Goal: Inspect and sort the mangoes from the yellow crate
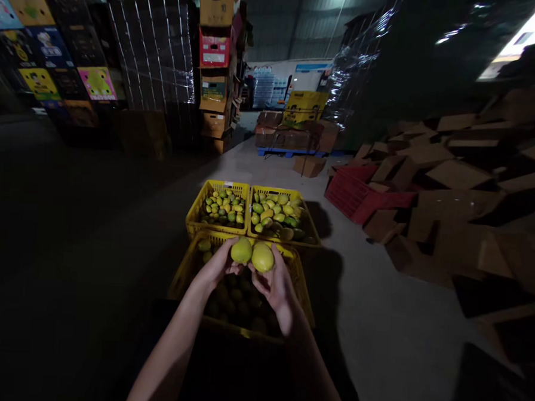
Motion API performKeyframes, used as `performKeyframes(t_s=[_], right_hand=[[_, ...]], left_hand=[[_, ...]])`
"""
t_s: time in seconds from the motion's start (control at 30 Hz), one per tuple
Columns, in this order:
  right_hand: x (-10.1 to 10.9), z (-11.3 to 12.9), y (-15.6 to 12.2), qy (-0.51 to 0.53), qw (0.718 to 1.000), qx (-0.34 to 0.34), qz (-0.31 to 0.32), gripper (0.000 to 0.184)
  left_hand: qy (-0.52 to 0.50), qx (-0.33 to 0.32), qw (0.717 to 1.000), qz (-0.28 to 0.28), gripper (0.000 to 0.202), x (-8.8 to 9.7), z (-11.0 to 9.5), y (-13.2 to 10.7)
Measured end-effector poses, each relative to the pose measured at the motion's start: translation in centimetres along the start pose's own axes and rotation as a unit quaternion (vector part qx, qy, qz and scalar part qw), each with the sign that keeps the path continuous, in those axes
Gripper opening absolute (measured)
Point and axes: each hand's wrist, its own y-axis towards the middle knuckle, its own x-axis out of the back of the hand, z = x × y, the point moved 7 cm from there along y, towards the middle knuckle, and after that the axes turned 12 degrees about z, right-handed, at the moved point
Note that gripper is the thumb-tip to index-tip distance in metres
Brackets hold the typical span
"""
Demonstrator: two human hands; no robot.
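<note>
My left hand (222, 263) is closed around a greenish-yellow lemon (241, 250). Beside it my right hand (273, 280) grips a yellower lemon (263, 257). Both fruits are held up side by side, close together, over the near yellow crate (306, 286). Inside that crate lies a heap of fruit (235, 300), mostly in shadow. Just beyond stand two more yellow crates: the left one (195, 211) holds small green and yellow lemons (224, 207), and the right one (309, 217) holds larger, longer ones (278, 210). My fingertips under the fruit are partly hidden.
A heap of flattened cardboard boxes (455, 204) lies on the right, with a red crate (357, 193) at its edge. Stacked cartons (215, 54) and wrapped pallets (153, 63) stand behind to the left. A blue pallet (290, 152) bears boxes at the back.
</note>
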Motion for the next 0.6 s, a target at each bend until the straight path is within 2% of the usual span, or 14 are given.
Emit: performKeyframes(t_s=[0.17, 0.27, 0.4, 0.6], right_hand=[[0.2, 0.0, 0.3, 0.035, 0.998, 0.035, -0.031, 0.04], [0.3, 0.4, 0.1, 0.075, 0.993, 0.071, -0.062, 0.03], [0.1, 1.5, -0.2, 0.074, 0.986, 0.14, -0.053, 0.022], [0.0, 2.5, -0.5, 0.034, 0.976, 0.212, -0.046, 0.032]], left_hand=[[-0.077, -0.033, 0.996, -0.004, 0.022, 0.2, 0.0, 0.4], [-0.107, -0.056, 0.993, -0.022, 0.023, 0.3, -0.2, 0.7], [-0.176, -0.084, 0.98, -0.026, 0.031, 0.1, -1.1, 0.5], [-0.225, -0.107, 0.968, 0.021, 0.025, -0.9, -2.0, -0.2]])
